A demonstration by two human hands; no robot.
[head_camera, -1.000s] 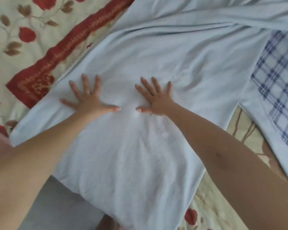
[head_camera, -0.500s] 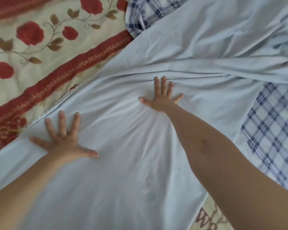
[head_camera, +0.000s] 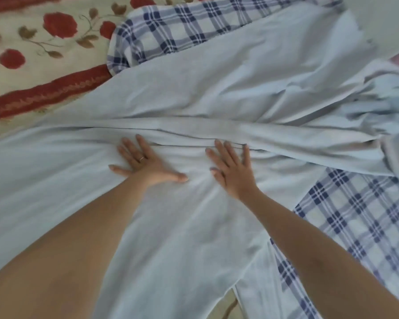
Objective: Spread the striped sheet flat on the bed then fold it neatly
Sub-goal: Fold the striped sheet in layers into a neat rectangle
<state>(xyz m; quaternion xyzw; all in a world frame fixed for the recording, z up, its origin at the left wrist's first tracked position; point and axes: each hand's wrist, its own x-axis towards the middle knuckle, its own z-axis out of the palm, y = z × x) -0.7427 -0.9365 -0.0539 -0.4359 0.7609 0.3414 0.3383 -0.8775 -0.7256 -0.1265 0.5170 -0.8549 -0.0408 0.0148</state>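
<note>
A large pale blue cloth sheet (head_camera: 217, 88) covers most of the frame, from the lower left up to the upper right. It lies on a cream bedspread printed with red roses (head_camera: 32, 42). The sheet's other face is a blue-and-white check, and it shows where the cloth turns over: a checked flap (head_camera: 171, 31) at the upper centre and a wider checked area (head_camera: 355, 226) at the lower right.

A long raised fold (head_camera: 194, 130) runs across the middle of the frame from left to right. At the right edge the cloth is bunched and too blurred to read.

Both bare arms reach in from the bottom of the frame. The left hand (head_camera: 148, 164) lies palm down on the plain blue side just left of centre. Its fingers are straight and spread and the thumb points right, so it presses flat and grasps nothing. A thin ring (head_camera: 142, 159) sits on one finger.

The right hand (head_camera: 233, 171) is just beside it, right of centre. It is also palm down with straight fingers held closer together, and their tips touch the raised fold; it too grips nothing. Small creases fan out in the cloth between the two hands.

A dark red patterned band (head_camera: 44, 95) of the bedspread crosses the left side on a slant and disappears under the sheet's edge.
</note>
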